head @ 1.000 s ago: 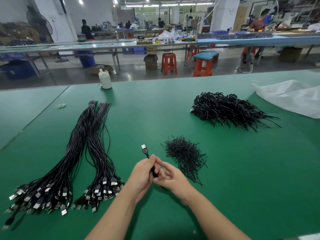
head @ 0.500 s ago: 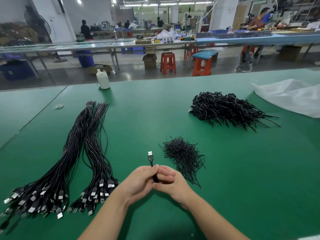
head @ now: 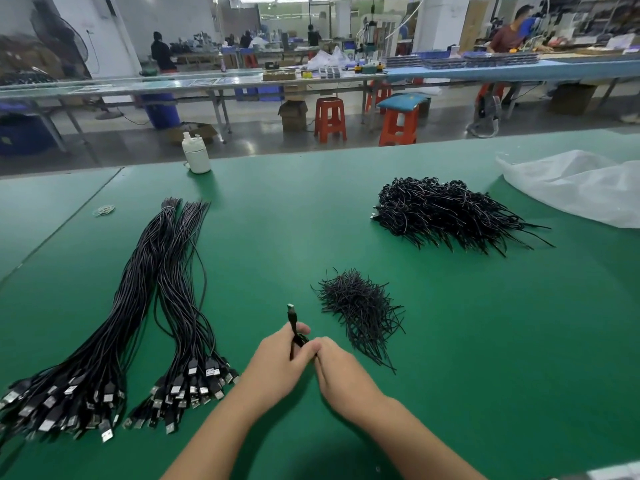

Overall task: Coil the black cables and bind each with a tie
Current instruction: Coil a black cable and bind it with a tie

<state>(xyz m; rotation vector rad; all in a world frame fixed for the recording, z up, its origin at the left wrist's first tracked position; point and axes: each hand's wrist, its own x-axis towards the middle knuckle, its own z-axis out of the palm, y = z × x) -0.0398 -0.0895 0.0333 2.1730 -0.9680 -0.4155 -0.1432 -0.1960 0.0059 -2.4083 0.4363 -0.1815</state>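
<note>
L hand [head: 277,363] & R hand [head: 341,370] prob. pinch cable [head: 293,323].

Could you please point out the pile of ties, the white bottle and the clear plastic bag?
pile of ties [head: 360,308], head view, pile's middle.
white bottle [head: 196,155], head view, its body.
clear plastic bag [head: 581,183], head view, crumpled middle.

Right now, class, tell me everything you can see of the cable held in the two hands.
The cable is thin, black, and looks plastic-sheathed. Its plug end, a black body with a small silvery metal tip, sticks up and away from the person. The left hand grips it, and the right hand meets it at the fingertips. It is held above the green table. The rest is hidden inside the hands.
</note>
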